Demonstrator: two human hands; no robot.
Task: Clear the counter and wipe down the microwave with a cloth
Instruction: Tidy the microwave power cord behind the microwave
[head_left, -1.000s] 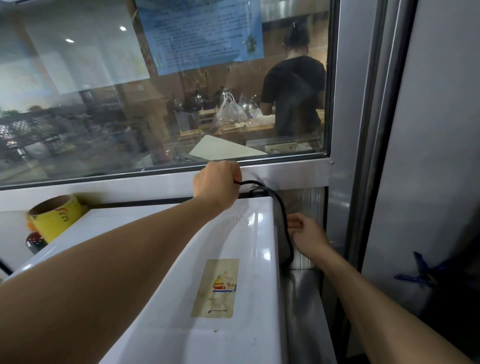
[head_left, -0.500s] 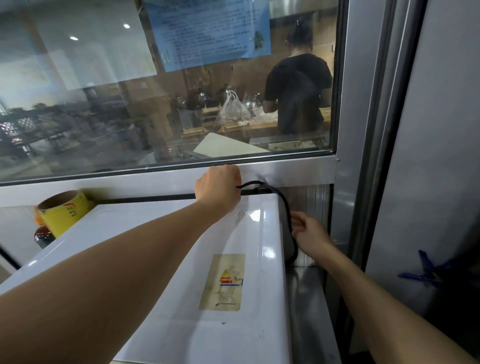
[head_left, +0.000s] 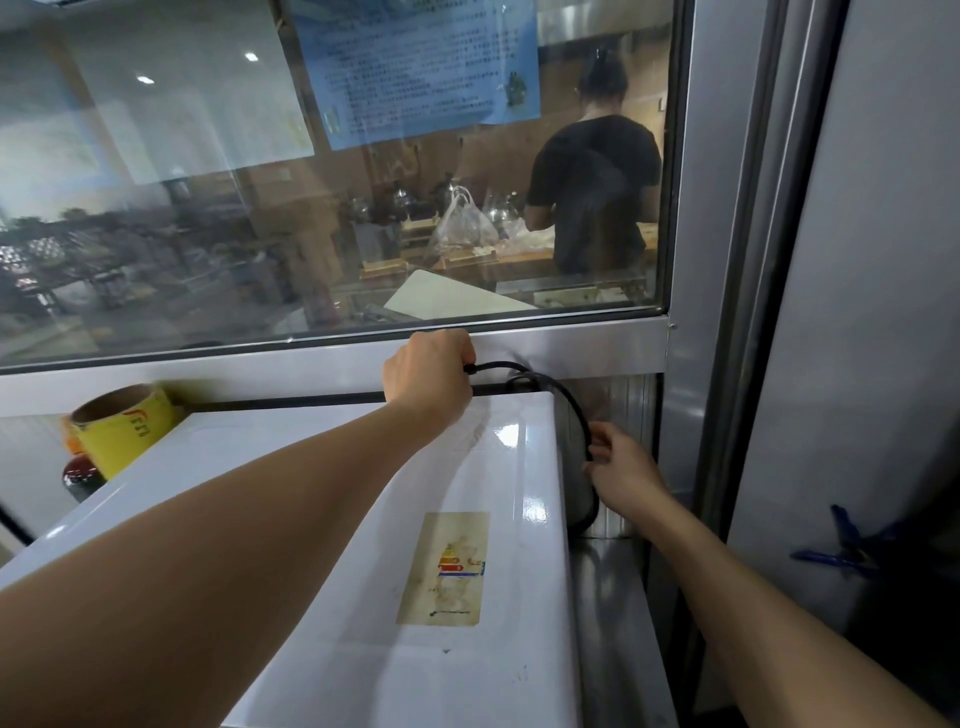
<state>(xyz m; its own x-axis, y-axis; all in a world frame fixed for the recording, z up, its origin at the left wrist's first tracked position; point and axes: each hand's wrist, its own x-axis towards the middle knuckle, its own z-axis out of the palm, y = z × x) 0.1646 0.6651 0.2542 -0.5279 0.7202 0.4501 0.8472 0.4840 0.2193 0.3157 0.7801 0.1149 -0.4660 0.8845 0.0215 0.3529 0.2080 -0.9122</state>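
White glossy microwave (head_left: 363, 519), stained sticker (head_left: 441, 569) on top. Left hand (head_left: 428, 376) fingers curled around black cord (head_left: 566, 400) above its rear edge; right hand (head_left: 621, 467) fingers pinch the cord beside its right side.

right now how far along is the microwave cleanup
Early, by the look of it. Nothing shows as done: no cloth is in view and the white microwave top carries an old stained sticker. In hand: the left hand grips the black cord at the back edge while the right hand holds it down the side. Left: the yellow tape roll beside the microwave, then the wiping.
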